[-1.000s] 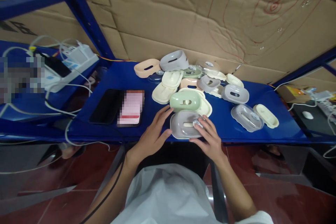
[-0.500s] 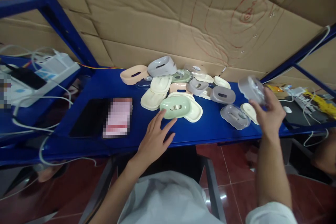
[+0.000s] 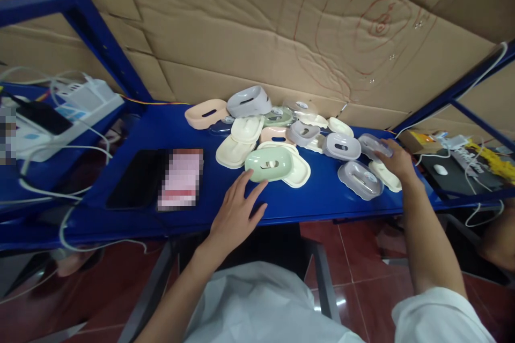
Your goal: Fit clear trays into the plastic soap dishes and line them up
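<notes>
My right hand (image 3: 398, 161) grips the near end of a clear plastic soap box cover (image 3: 370, 146), low at the right end of the blue table. Beside it lie a cream oval piece (image 3: 386, 176), a clear ribbed cover (image 3: 360, 178) and a grey soap dish (image 3: 333, 147). Fingers spread, my left hand (image 3: 237, 211) rests at the front edge of a light green soap dish (image 3: 261, 165); whether its fingertips touch the rim, I cannot tell. Under the green dish sits a cream oval tray (image 3: 301, 171).
Several more soap dish parts lie toward the back, among them a peach dish (image 3: 197, 115) and a lilac-grey one (image 3: 246, 104). A phone (image 3: 183, 179) lies at left beside a black flat object (image 3: 134, 179). Cardboard (image 3: 241, 27) walls the back; blue posts (image 3: 108, 51) frame the sides.
My right hand has lowered the clear cover from the air to the table's right end, behind the cream piece. The left hand has stayed almost still.
</notes>
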`<state>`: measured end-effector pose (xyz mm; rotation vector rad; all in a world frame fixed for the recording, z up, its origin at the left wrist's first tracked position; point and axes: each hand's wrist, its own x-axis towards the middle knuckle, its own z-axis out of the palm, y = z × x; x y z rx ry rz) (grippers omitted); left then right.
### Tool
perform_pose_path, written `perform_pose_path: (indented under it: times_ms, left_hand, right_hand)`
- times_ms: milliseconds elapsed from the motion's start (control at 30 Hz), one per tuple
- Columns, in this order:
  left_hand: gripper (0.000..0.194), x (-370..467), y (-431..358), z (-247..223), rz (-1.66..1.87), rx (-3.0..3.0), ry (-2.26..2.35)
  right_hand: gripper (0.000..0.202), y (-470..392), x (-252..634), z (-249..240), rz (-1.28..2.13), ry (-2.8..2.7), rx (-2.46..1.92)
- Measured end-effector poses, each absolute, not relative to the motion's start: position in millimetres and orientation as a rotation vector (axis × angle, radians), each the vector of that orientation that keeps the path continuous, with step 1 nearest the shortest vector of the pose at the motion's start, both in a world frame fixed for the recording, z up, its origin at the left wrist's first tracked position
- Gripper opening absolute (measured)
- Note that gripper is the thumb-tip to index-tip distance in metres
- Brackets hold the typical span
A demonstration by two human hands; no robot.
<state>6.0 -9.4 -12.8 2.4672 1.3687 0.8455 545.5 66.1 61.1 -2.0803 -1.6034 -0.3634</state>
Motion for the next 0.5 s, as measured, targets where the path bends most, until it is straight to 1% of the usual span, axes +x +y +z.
perform_pose_path:
  times_ms: [100, 200, 333, 400, 500]
  left_hand:
    - [0.050, 6, -10, -13, 0.846, 2.474, 1.374]
    - [0.051, 7, -10, -14, 0.842, 2.488, 1.378]
    - [0.051, 7, -9, -14, 0.824, 2.494, 1.377]
    - [0.051, 7, -9, -14, 0.832, 2.486, 1.376]
    - [0.051, 8, -9, -15, 0.849, 2.484, 1.380]
  right_hand:
    - [0.044, 35, 547, 52, -0.402, -1.532, -2.125]
    - [0.045, -1, 548, 28, -0.419, -1.447, -2.201]
    - [0.034, -32, 552, -3, -0.324, -1.458, -2.242]
    - [0.032, -39, 554, -11, -0.307, -1.462, -2.236]
    - [0.036, -44, 556, -11, -0.321, -1.445, -2.230]
